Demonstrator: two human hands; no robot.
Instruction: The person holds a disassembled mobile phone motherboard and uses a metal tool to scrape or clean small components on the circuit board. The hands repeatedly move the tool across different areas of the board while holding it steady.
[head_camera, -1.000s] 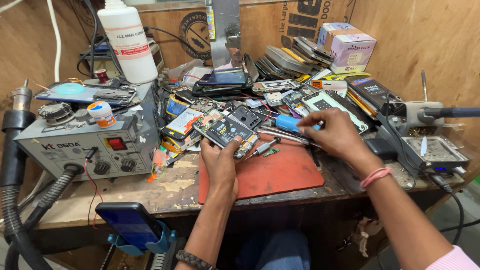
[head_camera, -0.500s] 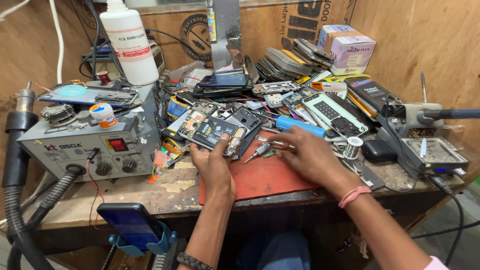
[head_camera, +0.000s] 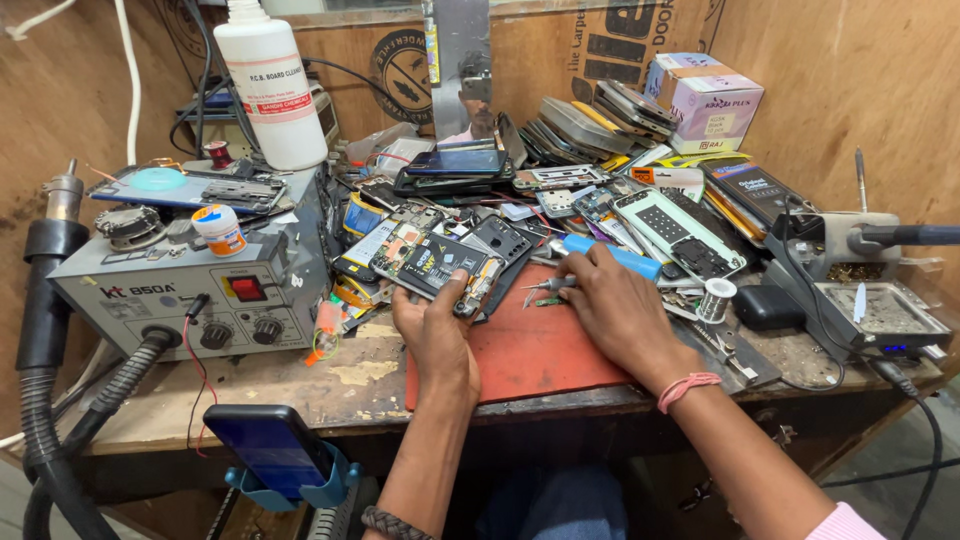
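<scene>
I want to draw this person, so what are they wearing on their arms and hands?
The left hand is bare, with a dark braided band around the forearm. The right hand is bare too, with a thin pink band at the wrist and a pink sleeve further up. No gloves or rings show.

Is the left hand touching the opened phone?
Touching. The head view shows the left hand with its thumb pressed on the opened phone, gripping its lower edge above the red mat.

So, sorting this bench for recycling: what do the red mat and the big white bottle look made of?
The red mat looks like matte rubber or silicone: flat, dull, scuffed. The big white bottle looks like opaque, slightly glossy plastic, with a soft sheen.
</scene>
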